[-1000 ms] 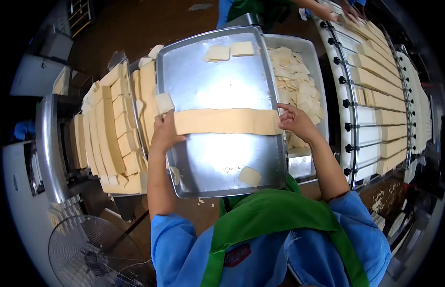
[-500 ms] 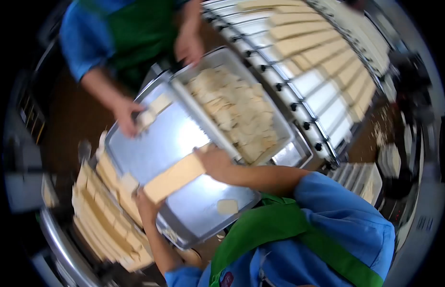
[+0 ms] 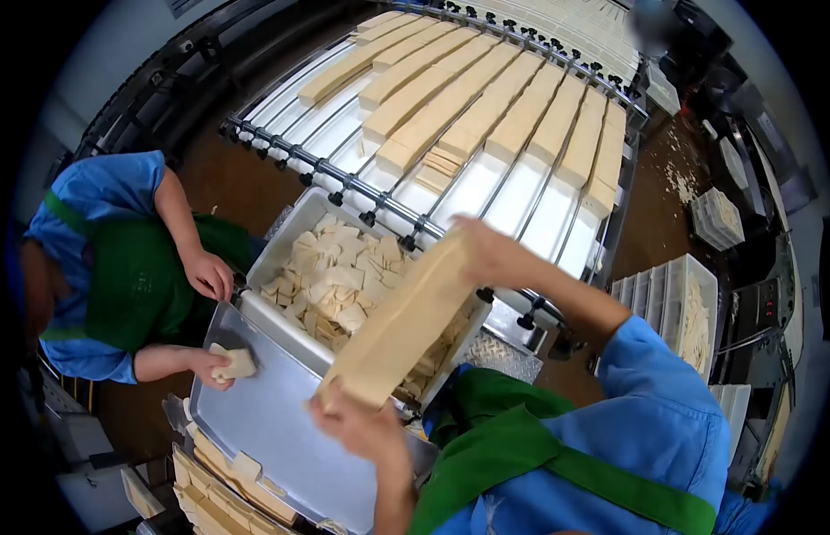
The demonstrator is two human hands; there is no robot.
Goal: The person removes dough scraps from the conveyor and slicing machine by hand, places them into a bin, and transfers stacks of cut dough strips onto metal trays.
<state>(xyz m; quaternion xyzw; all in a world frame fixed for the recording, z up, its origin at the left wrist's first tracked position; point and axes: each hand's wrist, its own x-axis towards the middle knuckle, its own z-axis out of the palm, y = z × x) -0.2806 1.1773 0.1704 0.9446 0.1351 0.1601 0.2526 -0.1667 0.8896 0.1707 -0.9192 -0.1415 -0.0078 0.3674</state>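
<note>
A long pale-yellow slab of what looks like stacked dough sheets (image 3: 401, 316) is held up at a slant by its two ends. My left hand (image 3: 359, 426) is closed round its lower end, above the metal tray (image 3: 285, 446). At the upper end, my right hand (image 3: 495, 254) grips the slab, slightly blurred. Beneath the slab stands a white bin (image 3: 285, 334), heaped with loose square dough pieces (image 3: 343, 272) and partly hidden by it.
Rows of long dough slabs (image 3: 468, 102) lie on a white conveyor (image 3: 352, 147) with metal rails ahead. A co-worker at left holds a few small pieces (image 3: 232, 363) over the tray. More slabs (image 3: 218, 495) are stacked lower left; white crates (image 3: 682, 303) stand at right.
Both my hands have lifted the slab off the metal tray and carried it over the bin, tilting it more steeply. The view has turned toward the conveyor.
</note>
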